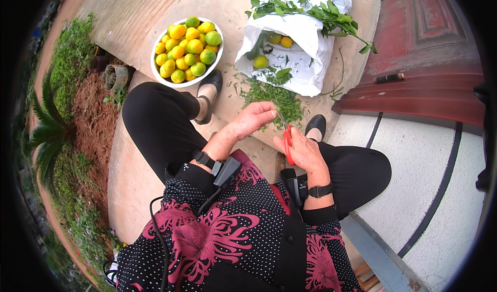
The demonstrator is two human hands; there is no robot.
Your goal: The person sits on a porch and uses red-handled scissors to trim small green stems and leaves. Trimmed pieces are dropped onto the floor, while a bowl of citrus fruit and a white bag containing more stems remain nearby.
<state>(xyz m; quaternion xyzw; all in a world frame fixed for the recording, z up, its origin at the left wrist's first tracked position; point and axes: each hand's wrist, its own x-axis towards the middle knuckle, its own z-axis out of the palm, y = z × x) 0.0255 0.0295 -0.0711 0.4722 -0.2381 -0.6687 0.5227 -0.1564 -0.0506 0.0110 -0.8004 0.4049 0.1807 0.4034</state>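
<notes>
My right hand [304,149] is closed round the red handles of a pair of scissors [288,146], whose blades point up and away from me. Close by the blade tips, my left hand [257,117] pinches thumb and forefinger together; whatever is between them is too small to make out. Below both hands, cut green leaf bits [274,99] lie heaped on the concrete. Beyond them a white sack [305,77] lies with its mouth towards me, a few yellow-green citrus fruits [261,62] inside. A leafy branch [323,15] rests across the sack's top.
A white bowl [220,59] heaped with yellow-green citrus fruits stands at the far left, past my left knee. To the right are a red door [429,38] and a white floor with dark stripes [409,173]. Plants and red soil [93,116] border the concrete on the left.
</notes>
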